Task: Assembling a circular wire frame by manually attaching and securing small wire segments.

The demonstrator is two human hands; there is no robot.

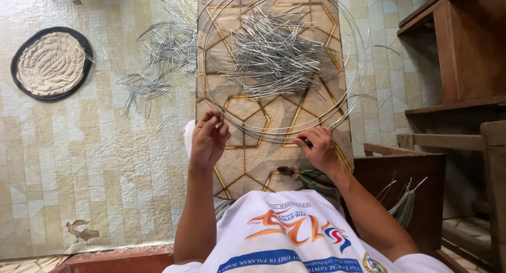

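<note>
Large thin silvery wire rings [337, 112], stacked, in both hands' fingertips.

Both hands [209, 138] [319, 149] reach forward, fingers curled in pinching grips.

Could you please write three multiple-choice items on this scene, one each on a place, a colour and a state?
1. Where does the round mat lie?
A. on the floor, upper left
B. on the wooden shelf
C. on the board

2. What colour is the mat's rim?
A. red
B. black
C. yellow

3. How is the left hand?
A. flat on the floor
B. fingers curled at the wire hoops
C. gripping the pliers

Answers: 1 A, it lies on the tiled floor; 2 B, a dark band rings the cream centre; 3 B, its fingertips bend at the hoops on the patterned board.
</note>
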